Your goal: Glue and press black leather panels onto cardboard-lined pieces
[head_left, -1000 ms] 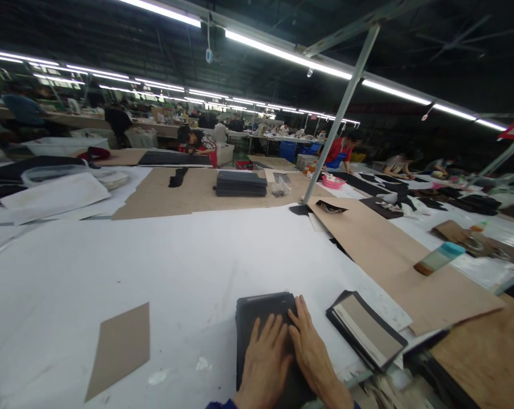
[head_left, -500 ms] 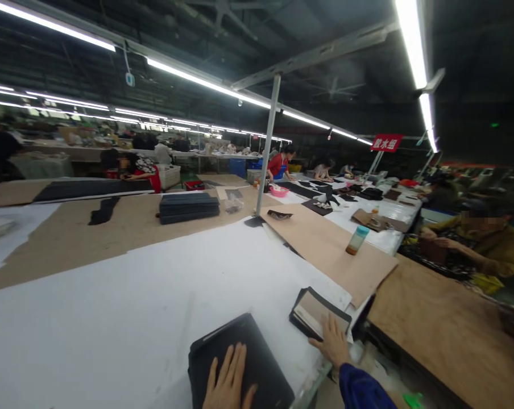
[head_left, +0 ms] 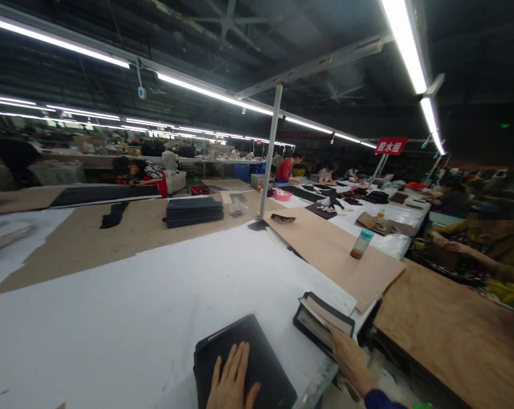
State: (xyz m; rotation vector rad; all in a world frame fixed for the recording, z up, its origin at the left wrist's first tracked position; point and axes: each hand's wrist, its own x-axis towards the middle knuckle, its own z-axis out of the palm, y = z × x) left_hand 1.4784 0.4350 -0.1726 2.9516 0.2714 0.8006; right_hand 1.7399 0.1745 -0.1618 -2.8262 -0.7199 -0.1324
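My left hand (head_left: 232,378) lies flat, fingers stretched out, on a stack of black leather-like panels (head_left: 259,352) near the table's front edge. To its right is a smaller stack of black-edged pieces (head_left: 314,329) with beige faces. My right hand (head_left: 348,355) is at the near right side of this stack, its fingers closed on the edge of the top beige piece (head_left: 331,313). That piece is tilted up a little, with a lighter face showing beneath it. The thumb of my right hand is hidden.
A white-topped table (head_left: 124,318) spreads ahead. On a tan sheet (head_left: 325,238) stands a bottle with a teal cap (head_left: 361,244). Farther back are a dark stack (head_left: 194,213) and a metal post (head_left: 270,153). A person (head_left: 491,250) sits at right beside a wooden board (head_left: 457,324).
My right hand has gone from lying spread on the small stack to gripping its top piece, which is now tilted up. My left hand stays flat on the black panels. The view has shifted slightly.
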